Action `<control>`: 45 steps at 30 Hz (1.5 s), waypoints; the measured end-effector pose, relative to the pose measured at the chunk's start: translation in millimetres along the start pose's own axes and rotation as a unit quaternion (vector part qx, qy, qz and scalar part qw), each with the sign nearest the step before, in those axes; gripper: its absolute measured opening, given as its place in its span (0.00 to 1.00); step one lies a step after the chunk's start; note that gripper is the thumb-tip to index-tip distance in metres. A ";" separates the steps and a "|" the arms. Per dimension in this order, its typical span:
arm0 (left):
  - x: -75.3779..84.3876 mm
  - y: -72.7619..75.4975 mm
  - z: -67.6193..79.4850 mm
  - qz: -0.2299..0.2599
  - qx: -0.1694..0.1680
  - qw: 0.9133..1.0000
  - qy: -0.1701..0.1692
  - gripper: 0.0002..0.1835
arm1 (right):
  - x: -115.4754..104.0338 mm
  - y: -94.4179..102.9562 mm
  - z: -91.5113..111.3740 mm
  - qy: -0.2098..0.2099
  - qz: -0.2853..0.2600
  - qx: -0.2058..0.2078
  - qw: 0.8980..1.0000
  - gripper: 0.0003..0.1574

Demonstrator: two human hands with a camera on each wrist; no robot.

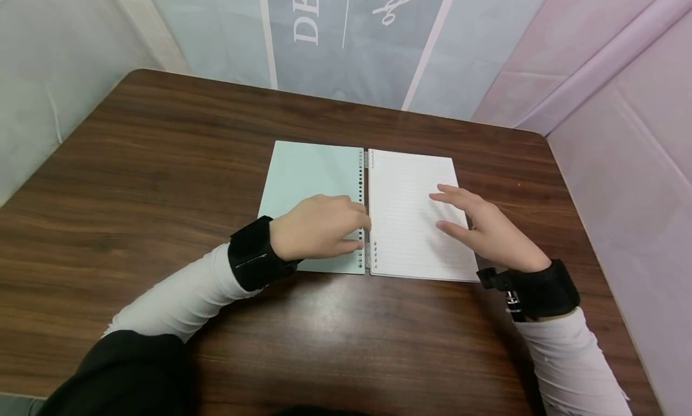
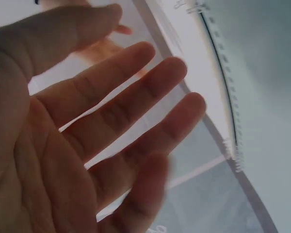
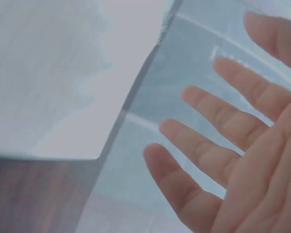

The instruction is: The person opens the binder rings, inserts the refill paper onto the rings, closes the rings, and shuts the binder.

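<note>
A ring-binder notebook (image 1: 313, 170) lies spread open on the table, its mint-green cover with a column of holes on the left. Its lined white pages (image 1: 411, 224) are on the right, with metal ring clips along the spine. Over the green side is my left hand (image 1: 322, 227), fingers loosely bent toward the spine; in the left wrist view, nothing is between them. My right hand (image 1: 476, 224) hovers over the right edge of the lined pages, thumb and fingers spread apart. The right wrist view shows its empty palm and relaxed fingers beside the white page (image 3: 48, 73).
The dark wooden table (image 1: 135, 182) extends on all sides of the notebook. Behind it hangs a pale blue and grey cloth backdrop (image 1: 346, 62) with white lettering, and a pinkish curtain (image 1: 638, 122) borders the right side. Black bands (image 1: 254, 254) are strapped round both wrists.
</note>
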State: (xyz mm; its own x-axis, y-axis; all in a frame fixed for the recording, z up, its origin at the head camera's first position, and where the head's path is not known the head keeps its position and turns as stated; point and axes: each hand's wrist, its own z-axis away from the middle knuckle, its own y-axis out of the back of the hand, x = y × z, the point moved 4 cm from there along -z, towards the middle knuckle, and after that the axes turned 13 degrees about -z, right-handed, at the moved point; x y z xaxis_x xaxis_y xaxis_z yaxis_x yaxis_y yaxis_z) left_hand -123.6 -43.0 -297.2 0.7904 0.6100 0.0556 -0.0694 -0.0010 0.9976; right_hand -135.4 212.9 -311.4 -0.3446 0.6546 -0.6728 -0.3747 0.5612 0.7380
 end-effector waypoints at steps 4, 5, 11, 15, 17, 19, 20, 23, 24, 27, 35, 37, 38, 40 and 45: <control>-4.1 -3.2 2.7 0.002 0.020 1.000 0.023 0.10 | -17.0 -1.4 -2.6 0.034 -0.023 0.034 0.999 0.30; -4.7 -3.3 2.5 -0.001 0.030 0.999 0.030 0.10 | -20.5 -2.6 -4.0 0.039 -0.029 0.041 0.998 0.29; -7.4 -8.7 -3.9 0.016 0.056 0.996 0.065 0.15 | -32.8 -18.0 -17.8 0.050 -0.020 0.048 0.997 0.13; -7.6 -17.1 -7.4 0.034 0.034 0.996 0.072 0.18 | -39.1 -31.3 -24.3 0.054 0.002 0.008 0.999 0.11; -6.9 -20.9 -9.3 0.033 0.026 0.996 0.073 0.17 | -41.7 -38.3 -27.3 0.055 0.010 -0.016 0.998 0.10; -6.1 -23.4 -11.0 0.029 0.021 0.997 0.073 0.15 | -44.1 -45.0 -30.7 0.055 0.018 -0.036 0.998 0.09; -5.9 -24.6 -12.0 0.030 0.018 0.997 0.075 0.13 | -45.3 -48.3 -32.4 0.055 0.021 -0.044 0.997 0.09; -5.1 -27.0 -15.4 0.039 0.010 0.996 0.079 0.12 | -47.6 -57.2 -36.5 0.051 0.028 -0.060 0.996 0.07; -5.0 -27.5 -16.5 0.044 0.008 0.996 0.080 0.12 | -48.0 -59.6 -37.3 0.050 0.031 -0.063 0.996 0.07; -4.0 -28.6 -19.4 0.054 0.004 0.995 0.079 0.12 | -48.4 -64.7 -39.0 0.049 0.037 -0.059 0.996 0.07; -2.1 -29.4 -20.4 0.057 -0.003 0.995 0.077 0.13 | -52.2 -74.3 -39.9 0.070 0.059 -0.039 0.995 0.07; -1.5 -30.4 -20.2 0.062 -0.009 0.995 0.077 0.13 | -52.8 -76.2 -39.5 0.070 0.061 -0.039 0.995 0.07; -1.2 -30.8 -20.3 0.065 -0.010 0.995 0.077 0.14 | -53.0 -76.9 -39.3 0.071 0.063 -0.038 0.995 0.07; -0.5 -31.5 -20.3 0.068 -0.012 0.995 0.076 0.14 | -53.9 -78.0 -39.0 0.074 0.069 -0.037 0.994 0.07; 0.1 -32.3 -19.8 0.069 -0.009 0.995 0.078 0.12 | -56.5 -79.7 -39.2 0.078 0.081 -0.032 0.993 0.08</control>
State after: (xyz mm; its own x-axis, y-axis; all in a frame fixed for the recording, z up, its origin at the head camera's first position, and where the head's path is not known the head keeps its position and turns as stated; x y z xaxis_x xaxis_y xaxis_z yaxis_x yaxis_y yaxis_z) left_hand -133.3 -27.2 -330.2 0.6693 0.7201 0.1831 -0.1826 -0.0794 0.9800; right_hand -119.8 111.4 -334.3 -0.5329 0.6442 -0.5487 -0.3555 0.4180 0.8360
